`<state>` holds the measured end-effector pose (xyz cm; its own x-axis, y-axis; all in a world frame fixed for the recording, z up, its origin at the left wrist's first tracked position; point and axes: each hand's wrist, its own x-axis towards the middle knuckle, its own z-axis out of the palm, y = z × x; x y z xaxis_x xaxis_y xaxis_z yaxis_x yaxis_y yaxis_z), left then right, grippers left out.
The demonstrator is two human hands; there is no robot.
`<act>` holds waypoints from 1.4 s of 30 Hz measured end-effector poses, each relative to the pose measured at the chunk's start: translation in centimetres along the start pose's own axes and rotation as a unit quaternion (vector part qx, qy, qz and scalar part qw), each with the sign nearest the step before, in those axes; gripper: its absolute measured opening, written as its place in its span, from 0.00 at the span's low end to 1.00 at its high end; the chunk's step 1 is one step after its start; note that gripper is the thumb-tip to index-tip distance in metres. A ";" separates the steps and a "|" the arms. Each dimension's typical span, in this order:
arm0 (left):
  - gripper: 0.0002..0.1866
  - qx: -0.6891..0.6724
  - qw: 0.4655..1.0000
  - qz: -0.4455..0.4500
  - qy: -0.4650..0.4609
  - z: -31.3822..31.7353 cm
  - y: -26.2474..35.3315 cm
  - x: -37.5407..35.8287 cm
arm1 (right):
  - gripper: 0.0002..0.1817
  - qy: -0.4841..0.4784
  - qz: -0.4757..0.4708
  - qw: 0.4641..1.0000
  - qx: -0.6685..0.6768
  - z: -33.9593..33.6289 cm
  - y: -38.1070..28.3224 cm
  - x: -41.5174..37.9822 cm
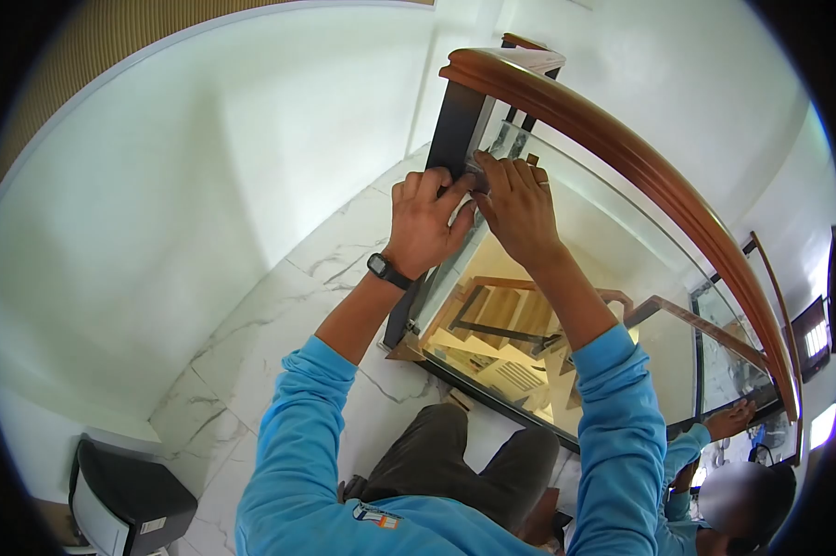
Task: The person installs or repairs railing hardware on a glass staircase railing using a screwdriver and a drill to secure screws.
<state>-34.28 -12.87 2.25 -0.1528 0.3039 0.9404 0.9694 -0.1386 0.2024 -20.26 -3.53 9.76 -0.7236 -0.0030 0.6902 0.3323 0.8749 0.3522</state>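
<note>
My left hand (427, 215), its wrist wearing a black watch (388, 271), is at the dark post (457, 125) of a railing. Its fingers are bent and pressed together at a small dark piece (477, 176) by the post's side. My right hand (520, 206) meets it there, fingers curled over the same spot near the top edge of the glass panel (613, 208). The fingers hide most of what they grip. Above, a polished wooden handrail (613, 134) curves away to the right.
Through the glass, a wooden staircase (506, 315) shows below. A co-worker's hand (731, 420) touches the railing's lower right. Marble-look tiles (284, 324) cover the floor beside a white wall (149, 213). A black-and-white box-shaped object (135, 496) stands at lower left.
</note>
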 end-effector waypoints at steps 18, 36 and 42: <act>0.23 -0.009 1.000 -0.018 0.024 0.3 0.5 0.1 | 0.32 0.000 0.009 1.000 0.007 -0.2 0.0 0.1; 0.23 -0.016 0.999 -0.034 0.011 0.3 0.5 0.4 | 0.35 0.010 0.004 1.000 0.022 -0.2 -0.1 0.2; 0.22 0.022 1.000 -0.005 0.001 -0.1 -0.2 -0.6 | 0.33 0.004 0.006 1.000 0.015 -0.1 -0.1 0.1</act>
<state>-34.40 -13.16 1.70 -0.1638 0.3038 0.9385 0.9752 -0.0940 0.2006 -20.32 -3.67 9.89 -0.7149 0.0039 0.6992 0.3228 0.8889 0.3251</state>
